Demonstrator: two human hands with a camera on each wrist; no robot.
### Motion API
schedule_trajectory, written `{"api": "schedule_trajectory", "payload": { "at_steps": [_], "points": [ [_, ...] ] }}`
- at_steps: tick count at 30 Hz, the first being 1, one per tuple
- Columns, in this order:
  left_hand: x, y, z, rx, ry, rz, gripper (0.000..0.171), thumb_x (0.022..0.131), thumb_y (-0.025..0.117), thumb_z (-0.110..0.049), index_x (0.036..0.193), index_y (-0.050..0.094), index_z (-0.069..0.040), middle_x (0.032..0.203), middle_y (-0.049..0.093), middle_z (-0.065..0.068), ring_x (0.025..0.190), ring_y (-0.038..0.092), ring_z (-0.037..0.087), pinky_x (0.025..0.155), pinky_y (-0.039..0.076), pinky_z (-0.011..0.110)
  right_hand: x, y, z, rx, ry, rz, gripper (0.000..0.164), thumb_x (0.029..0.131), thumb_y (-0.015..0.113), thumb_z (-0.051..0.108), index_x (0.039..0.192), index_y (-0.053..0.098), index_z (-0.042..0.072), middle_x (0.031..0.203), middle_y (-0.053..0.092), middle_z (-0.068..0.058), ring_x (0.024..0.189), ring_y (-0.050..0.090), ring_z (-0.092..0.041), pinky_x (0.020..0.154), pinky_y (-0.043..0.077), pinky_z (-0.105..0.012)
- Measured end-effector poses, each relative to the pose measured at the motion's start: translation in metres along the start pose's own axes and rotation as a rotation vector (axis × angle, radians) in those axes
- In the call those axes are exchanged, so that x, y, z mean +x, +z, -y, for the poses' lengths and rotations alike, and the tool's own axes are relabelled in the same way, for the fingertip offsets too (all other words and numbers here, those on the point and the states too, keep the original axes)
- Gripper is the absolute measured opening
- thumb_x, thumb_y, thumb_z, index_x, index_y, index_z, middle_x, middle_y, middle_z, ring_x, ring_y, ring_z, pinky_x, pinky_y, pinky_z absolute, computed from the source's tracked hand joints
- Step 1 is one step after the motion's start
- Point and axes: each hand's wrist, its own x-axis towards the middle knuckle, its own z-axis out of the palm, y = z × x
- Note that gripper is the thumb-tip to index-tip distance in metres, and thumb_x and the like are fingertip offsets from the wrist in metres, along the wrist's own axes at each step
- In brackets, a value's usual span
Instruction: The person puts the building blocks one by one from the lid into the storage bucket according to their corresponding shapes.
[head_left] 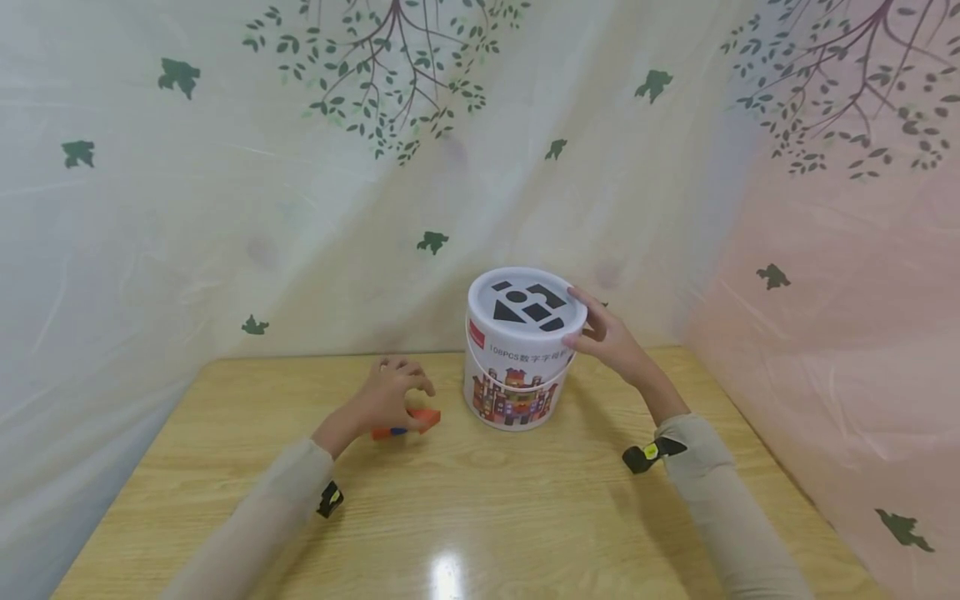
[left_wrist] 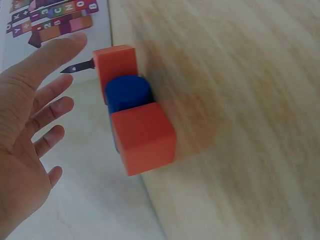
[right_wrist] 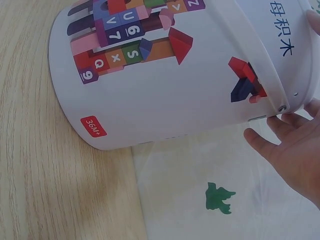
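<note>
A white bucket [head_left: 517, 398] with printed block pictures stands upright on the table, its pale lid [head_left: 527, 328] pierced by several dark shaped holes. My right hand [head_left: 611, 343] grips the lid's right edge, thumb in front and fingers round the far side. To the bucket's left, my left hand [head_left: 386, 396] hovers over a small row of blocks with its fingers spread and loosely bent. In the left wrist view, a blue cylinder [left_wrist: 129, 92] sits between a nearer orange-red block [left_wrist: 144, 140] and a farther orange-red block [left_wrist: 115, 62]. That hand [left_wrist: 22, 115] looks apart from them.
The wood-grain table [head_left: 510, 508] reaches back to a pale curtain [head_left: 337, 250] with printed leaves and branches. A pinkish curtain panel [head_left: 840, 350] borders the right side. A thin white handle [head_left: 480, 367] hangs across the bucket's front.
</note>
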Motion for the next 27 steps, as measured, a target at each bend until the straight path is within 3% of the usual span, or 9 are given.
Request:
{"api": "schedule_trajectory", "payload": {
  "at_steps": [8, 19, 27],
  "points": [
    [-0.004, 0.009, 0.005, -0.013, -0.025, 0.037, 0.035, 0.071, 0.092, -0.034, 0.097, 0.073, -0.018, 0.102, 0.064, -0.003, 0.106, 0.051, 0.024, 0.105, 0.031, 0.063, 0.000, 0.000, 0.002, 0.006, 0.005, -0.006, 0.085, 0.095, 0.070, 0.013, 0.163, 0.021, 0.019, 0.169, 0.025, -0.006, 0.156, 0.023, -0.035, 0.118, 0.029, -0.063],
    [-0.004, 0.016, 0.006, -0.014, -0.053, 0.084, 0.030, 0.074, 0.090, -0.031, 0.094, 0.070, -0.020, 0.096, 0.063, -0.005, 0.102, 0.049, 0.022, 0.106, 0.029, 0.062, -0.003, 0.000, 0.003, 0.001, 0.028, -0.009, 0.085, 0.095, 0.070, 0.014, 0.164, 0.020, 0.020, 0.170, 0.023, -0.005, 0.156, 0.022, -0.035, 0.118, 0.029, -0.062],
    [-0.004, 0.018, 0.005, -0.022, -0.031, 0.095, 0.029, 0.076, 0.087, -0.028, 0.096, 0.067, -0.020, 0.090, 0.062, -0.006, 0.096, 0.045, 0.019, 0.102, 0.030, 0.060, -0.003, 0.001, 0.003, 0.007, 0.031, -0.009, 0.085, 0.095, 0.070, 0.013, 0.164, 0.020, 0.020, 0.170, 0.023, -0.004, 0.156, 0.022, -0.034, 0.119, 0.029, -0.061]
  ]
}}
